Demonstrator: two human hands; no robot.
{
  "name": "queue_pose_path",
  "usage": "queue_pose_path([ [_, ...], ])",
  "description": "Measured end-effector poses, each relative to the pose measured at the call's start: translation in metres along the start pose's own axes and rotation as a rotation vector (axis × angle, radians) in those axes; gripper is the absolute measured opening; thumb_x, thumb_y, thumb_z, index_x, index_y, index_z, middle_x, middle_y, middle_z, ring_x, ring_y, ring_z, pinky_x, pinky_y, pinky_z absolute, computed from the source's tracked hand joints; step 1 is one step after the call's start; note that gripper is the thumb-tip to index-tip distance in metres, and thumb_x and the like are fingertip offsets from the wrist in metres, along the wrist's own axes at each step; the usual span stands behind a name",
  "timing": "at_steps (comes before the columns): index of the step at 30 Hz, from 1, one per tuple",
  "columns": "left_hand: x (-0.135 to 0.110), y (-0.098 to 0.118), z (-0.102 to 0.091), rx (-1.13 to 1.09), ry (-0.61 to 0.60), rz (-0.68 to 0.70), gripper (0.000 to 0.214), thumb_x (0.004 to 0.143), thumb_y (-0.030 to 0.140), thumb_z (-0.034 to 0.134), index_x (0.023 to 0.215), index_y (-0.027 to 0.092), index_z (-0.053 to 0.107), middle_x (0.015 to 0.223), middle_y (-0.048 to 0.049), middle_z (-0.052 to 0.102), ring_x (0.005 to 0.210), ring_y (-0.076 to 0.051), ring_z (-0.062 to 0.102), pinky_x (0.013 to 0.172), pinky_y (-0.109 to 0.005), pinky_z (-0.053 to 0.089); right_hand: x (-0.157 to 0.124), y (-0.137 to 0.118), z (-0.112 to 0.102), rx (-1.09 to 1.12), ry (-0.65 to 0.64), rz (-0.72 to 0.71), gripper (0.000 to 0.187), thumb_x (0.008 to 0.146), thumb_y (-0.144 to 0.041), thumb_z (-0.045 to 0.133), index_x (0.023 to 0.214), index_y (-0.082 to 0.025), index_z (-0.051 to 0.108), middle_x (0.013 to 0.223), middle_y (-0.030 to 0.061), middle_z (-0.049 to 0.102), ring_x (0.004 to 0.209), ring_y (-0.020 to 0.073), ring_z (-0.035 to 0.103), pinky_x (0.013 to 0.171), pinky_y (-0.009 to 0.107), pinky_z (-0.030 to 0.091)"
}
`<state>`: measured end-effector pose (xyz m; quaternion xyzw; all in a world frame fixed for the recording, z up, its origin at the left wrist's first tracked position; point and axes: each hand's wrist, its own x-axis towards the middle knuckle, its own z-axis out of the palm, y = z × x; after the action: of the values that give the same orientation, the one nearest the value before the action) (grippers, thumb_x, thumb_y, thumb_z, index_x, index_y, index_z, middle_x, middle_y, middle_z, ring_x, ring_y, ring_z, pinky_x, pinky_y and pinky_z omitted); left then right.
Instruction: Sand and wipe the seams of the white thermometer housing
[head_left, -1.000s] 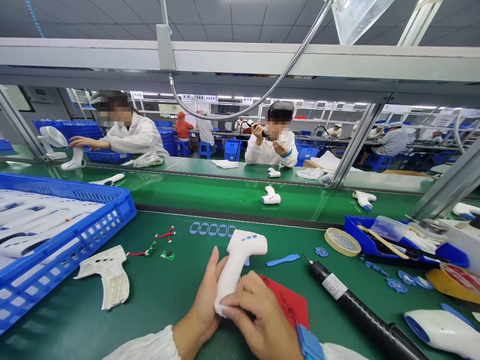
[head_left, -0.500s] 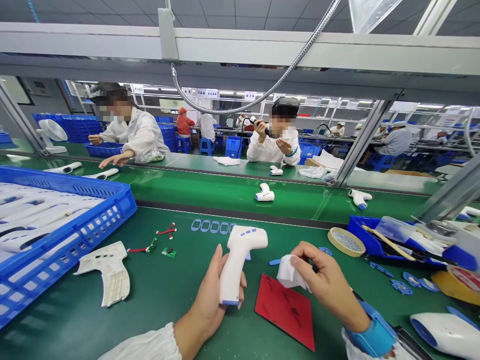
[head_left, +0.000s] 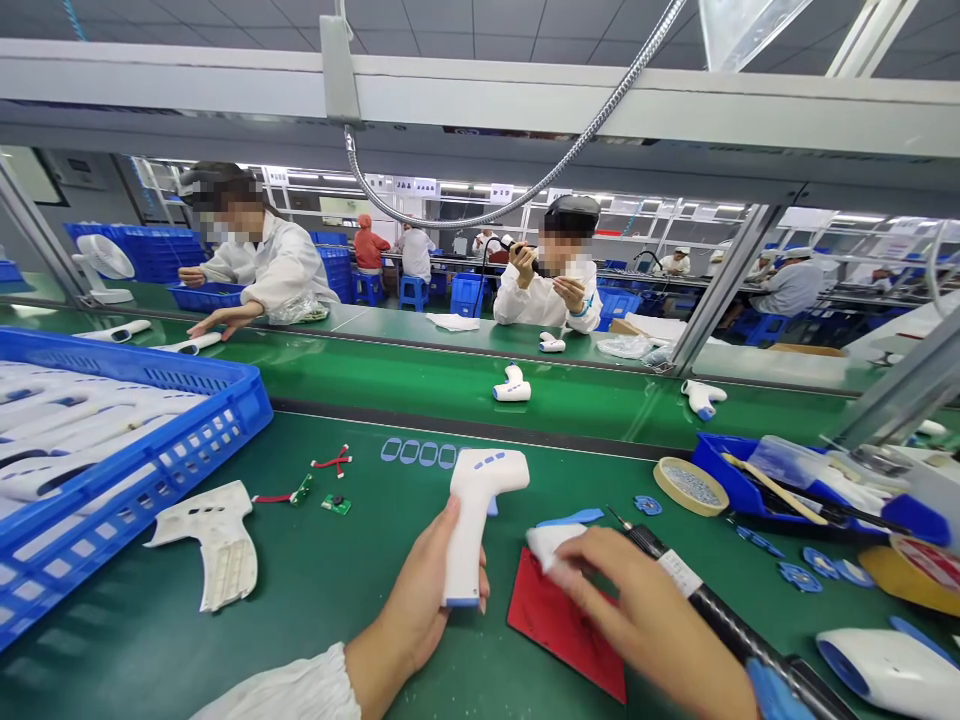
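Green matting on the tabletop (head_left: pixel 285 610) spreads across the lower half of the frame. The left hand (head_left: pixel 416 625) has its fingers (head_left: pixel 480 590) closed round the grip of a white plastic infrared thermometer (head_left: pixel 471 510), held upright with its smooth head at the top, just left of a square red mat (head_left: pixel 570 640). The right hand (head_left: pixel 645 610) is clenched on a soft white cloth (head_left: pixel 551 545) above the mat's upper corner, with a narrow gap between cloth and thermometer. Under that hand lies a black ribbed electric screwdriver (head_left: pixel 731 635), its thin bit pointing to the upper left. A blue perforated plastic crate (head_left: pixel 142 460) packed with white housings fills the left edge. Just right of it lies a ribbed white housing half (head_left: pixel 214 540), then 2 small green circuit boards (head_left: pixel 336 505) with red wires. A row of blue oval rings (head_left: pixel 418 452) follows the far edge. At right, a roll of tape (head_left: pixel 690 487) sits beside a blue bin (head_left: pixel 750 465). Beyond the dark rail (head_left: pixel 480 428), a green conveyor belt (head_left: pixel 375 375) carries a white thermometer (head_left: pixel 512 385).
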<state>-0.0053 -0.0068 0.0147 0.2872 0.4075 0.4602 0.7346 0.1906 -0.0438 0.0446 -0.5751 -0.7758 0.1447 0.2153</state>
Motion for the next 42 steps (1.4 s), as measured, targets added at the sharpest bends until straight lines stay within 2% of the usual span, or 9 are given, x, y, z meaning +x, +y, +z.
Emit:
queue_pose_path([
  [3,0.001,0.001,0.000,-0.002,0.019,0.014,0.040,0.080,0.052,0.043,0.074,0.013,0.050,0.053,0.0002,0.051,0.039,-0.012,0.048,0.034,-0.024,0.041,-0.003,-0.011,0.017,0.104,-0.078,-0.018,0.019,0.087,-0.031,0.038,0.090,-0.024,0.055,0.082,0.0014,0.058,0.075,0.0172,0.054,0.068,0.030,0.043],
  [11,0.001,0.002,-0.001,-0.018,0.019,0.009,0.039,0.079,0.052,0.045,0.081,0.013,0.050,0.054,0.0000,0.052,0.040,-0.012,0.049,0.036,-0.024,0.042,0.003,0.021,-0.009,0.256,0.328,0.248,0.029,0.082,-0.034,0.031,0.068,-0.021,0.053,0.064,0.0002,0.055,0.060,0.0159,0.053,0.056,0.026,0.042],
  [15,0.001,0.001,-0.001,-0.015,0.005,0.025,0.040,0.079,0.052,0.045,0.083,0.013,0.050,0.054,-0.0001,0.052,0.040,-0.012,0.049,0.036,-0.024,0.042,-0.002,-0.002,0.002,0.064,0.081,0.159,0.029,0.075,-0.045,0.053,0.085,-0.018,0.056,0.084,0.0053,0.057,0.076,0.0202,0.053,0.070,0.031,0.044],
  [20,0.002,0.000,-0.003,-0.021,-0.036,0.047,0.041,0.078,0.054,0.046,0.078,0.013,0.051,0.057,-0.0004,0.053,0.042,-0.011,0.049,0.038,-0.024,0.043,-0.011,-0.025,0.016,-0.092,-0.115,0.206,0.069,0.057,-0.038,0.072,0.117,-0.011,0.048,0.103,0.0149,0.053,0.096,0.0321,0.049,0.083,0.047,0.041],
  [26,0.000,0.003,-0.003,-0.038,-0.021,0.004,0.044,0.077,0.055,0.047,0.093,0.013,0.050,0.057,0.0001,0.053,0.043,-0.012,0.049,0.039,-0.024,0.043,-0.030,0.006,-0.014,0.290,-0.268,0.231,0.065,0.060,-0.036,0.067,0.119,-0.023,0.044,0.105,0.0082,0.053,0.097,0.0256,0.053,0.086,0.036,0.044],
  [31,-0.001,0.004,-0.002,-0.034,-0.028,0.011,0.043,0.076,0.054,0.048,0.087,0.013,0.050,0.058,0.0000,0.053,0.043,-0.011,0.049,0.039,-0.024,0.042,-0.038,0.033,-0.033,0.594,-0.207,0.295,0.067,0.074,-0.057,0.050,0.130,-0.027,0.033,0.126,0.0087,0.044,0.109,0.0258,0.048,0.090,0.037,0.041],
  [37,0.000,0.002,-0.003,-0.040,-0.015,0.002,0.043,0.076,0.055,0.047,0.085,0.013,0.050,0.057,0.0000,0.053,0.042,-0.011,0.049,0.038,-0.023,0.041,-0.036,0.042,-0.055,0.331,-0.148,0.309,0.081,0.063,-0.067,0.054,0.132,-0.033,0.030,0.134,0.0009,0.037,0.120,0.0281,0.036,0.094,0.039,0.037],
  [40,0.000,0.002,-0.003,-0.037,-0.021,0.002,0.042,0.075,0.055,0.049,0.084,0.013,0.050,0.056,0.0004,0.053,0.042,-0.011,0.049,0.039,-0.023,0.041,-0.031,0.041,-0.058,0.083,-0.044,0.440,0.084,0.065,-0.069,0.048,0.135,-0.027,0.025,0.135,0.0047,0.035,0.120,0.0297,0.035,0.096,0.044,0.036],
  [42,0.000,0.002,-0.002,-0.035,-0.020,0.002,0.042,0.075,0.055,0.049,0.085,0.013,0.051,0.055,0.0006,0.053,0.042,-0.011,0.048,0.038,-0.023,0.041,-0.026,0.029,-0.049,0.015,0.040,0.384,0.083,0.068,-0.067,0.048,0.134,-0.022,0.027,0.134,0.0088,0.035,0.121,0.0303,0.034,0.096,0.045,0.035],
])
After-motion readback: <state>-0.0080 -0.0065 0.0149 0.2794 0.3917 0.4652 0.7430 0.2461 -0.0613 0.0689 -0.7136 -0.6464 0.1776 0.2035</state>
